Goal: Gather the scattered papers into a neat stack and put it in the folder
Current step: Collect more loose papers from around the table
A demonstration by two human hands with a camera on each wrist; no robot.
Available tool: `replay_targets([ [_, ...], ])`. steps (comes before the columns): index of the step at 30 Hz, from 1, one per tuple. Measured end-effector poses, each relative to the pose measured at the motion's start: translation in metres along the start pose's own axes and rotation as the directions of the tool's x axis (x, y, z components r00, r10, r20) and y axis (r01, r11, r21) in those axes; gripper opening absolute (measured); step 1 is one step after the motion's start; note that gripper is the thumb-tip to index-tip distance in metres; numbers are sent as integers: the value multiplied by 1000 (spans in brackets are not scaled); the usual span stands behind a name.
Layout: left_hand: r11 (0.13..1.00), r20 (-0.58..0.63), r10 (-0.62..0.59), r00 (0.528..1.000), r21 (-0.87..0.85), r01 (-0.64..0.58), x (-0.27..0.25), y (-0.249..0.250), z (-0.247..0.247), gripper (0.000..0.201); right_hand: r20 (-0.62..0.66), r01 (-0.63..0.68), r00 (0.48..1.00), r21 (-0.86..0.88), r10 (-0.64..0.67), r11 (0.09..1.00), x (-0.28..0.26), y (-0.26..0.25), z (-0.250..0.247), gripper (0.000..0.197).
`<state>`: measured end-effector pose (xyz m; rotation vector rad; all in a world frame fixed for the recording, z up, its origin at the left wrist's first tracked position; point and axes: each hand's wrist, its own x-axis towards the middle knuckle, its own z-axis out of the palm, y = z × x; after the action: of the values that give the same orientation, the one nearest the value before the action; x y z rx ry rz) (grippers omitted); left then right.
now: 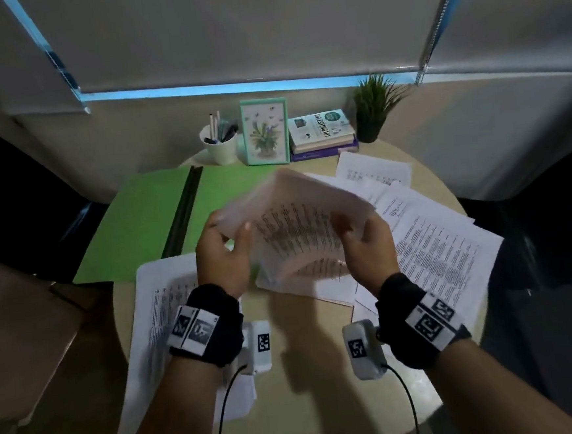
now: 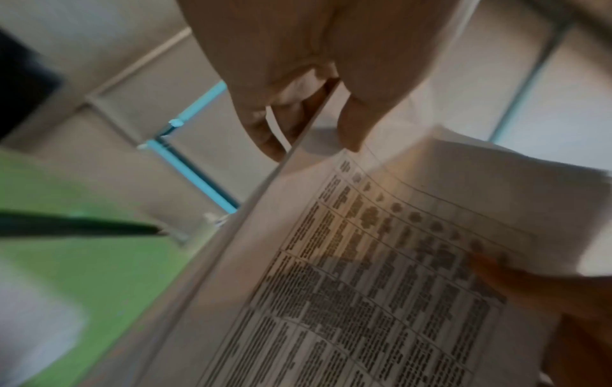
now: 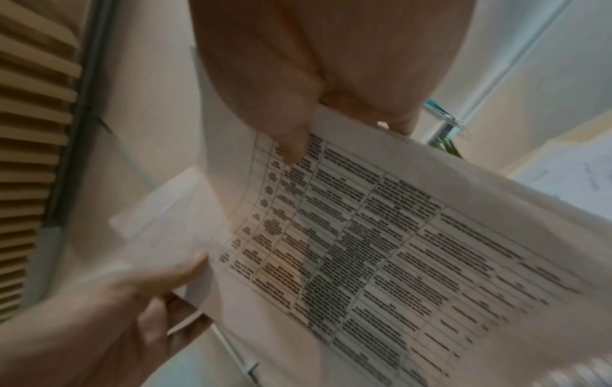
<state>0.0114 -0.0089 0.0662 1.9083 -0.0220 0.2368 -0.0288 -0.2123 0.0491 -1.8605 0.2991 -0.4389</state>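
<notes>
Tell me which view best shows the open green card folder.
The head view: the open green card folder lies flat at the table's left, both flaps and dark spine visible. The left wrist view shows only a blurred green patch; the right wrist view shows none of it.

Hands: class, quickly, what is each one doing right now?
Left hand: holding the sheaf of papers, left edge.
Right hand: holding the same sheaf, right edge.

Printed sheets (image 1: 296,229): thin matt paper. Folder (image 1: 141,221): matt green card. Table (image 1: 309,352): smooth pale wood-look top.
</notes>
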Motion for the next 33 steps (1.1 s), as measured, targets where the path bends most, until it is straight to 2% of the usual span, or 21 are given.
replay_targets([
  [2,998,-31,52,998,-43,-53,1,15,-4,21,-78,17,997,-10,-17,1000,-2,-15,5,12],
  [5,973,-95,200,975,-100,-210,3,40,-17,25,-187,92,980,89,-74,992,-10,-45,6,6],
  [7,944,-109,298,948,-118,-310,1,48,-29,20,-268,121,960,136,-81,983,-20,-56,7,13],
  [9,929,-87,336,938,-131,-345,-2,43,-38,17,-319,79,947,130,-33,988,-35,-50,13,17],
  [11,944,-16,299,954,-139,-298,-6,24,-41,22,-314,-8,948,167,61,986,-52,-34,23,30],
  [13,979,98,184,978,-112,-172,-11,3,-38,32,-229,-106,960,237,162,966,-68,-15,35,46],
  [15,995,175,98,980,-40,-92,-11,-7,-31,34,-201,-158,959,198,198,967,-72,-6,45,38],
  [18,991,159,132,978,-13,-131,0,3,-26,33,-245,-71,966,71,87,995,-63,-21,49,28],
  [21,986,109,158,981,-66,-151,10,27,-30,44,-301,35,954,72,-12,997,-47,-49,45,26],
  [23,984,88,167,982,-74,-161,10,34,-36,44,-341,86,938,57,-62,995,-42,-60,40,23],
  [25,984,73,153,986,-103,-145,8,25,-39,43,-354,97,931,20,-84,995,-47,-57,37,20],
  [27,990,101,88,991,-118,-76,3,1,-36,40,-348,58,935,-28,-64,998,-61,-40,38,27],
  [30,998,280,-67,958,-1,70,-8,-35,-28,49,-291,-99,955,-106,64,989,-86,-4,45,28],
  [33,978,390,-180,903,169,122,-12,-52,-24,53,-246,-194,961,-261,129,946,-95,16,47,18],
])
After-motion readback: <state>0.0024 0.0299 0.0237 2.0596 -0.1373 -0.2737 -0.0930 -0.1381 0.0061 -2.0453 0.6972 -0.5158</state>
